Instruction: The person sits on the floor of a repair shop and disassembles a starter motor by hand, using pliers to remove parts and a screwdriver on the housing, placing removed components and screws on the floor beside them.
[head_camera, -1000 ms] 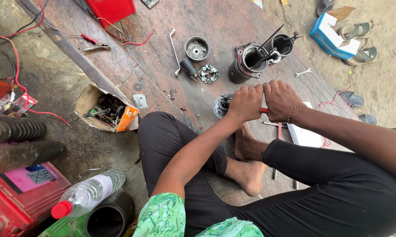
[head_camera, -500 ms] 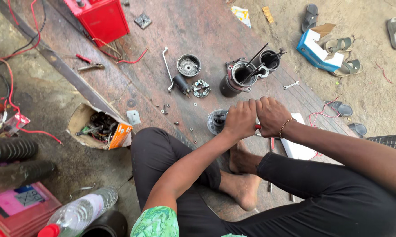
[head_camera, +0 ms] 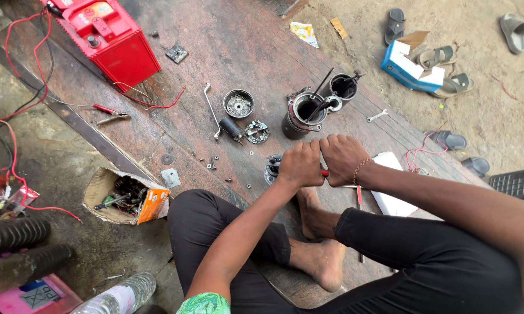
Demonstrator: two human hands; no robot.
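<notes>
A red battery [head_camera: 108, 38] sits far beyond the left hand [head_camera: 299, 164]; a dark motor housing [head_camera: 302, 115] stands just ahead of both fists, a brush plate [head_camera: 256, 131] nearer the left. Bare boards lie open beyond. Both hands clench side by side, the right hand [head_camera: 343, 158] grasping a red-handled tool [head_camera: 324, 172] over a round metal part [head_camera: 272, 168], mostly hidden.

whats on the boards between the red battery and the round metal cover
In the head view, a long bent wrench lies between the red battery and round metal cover, with a loose red wire beside it.
</notes>
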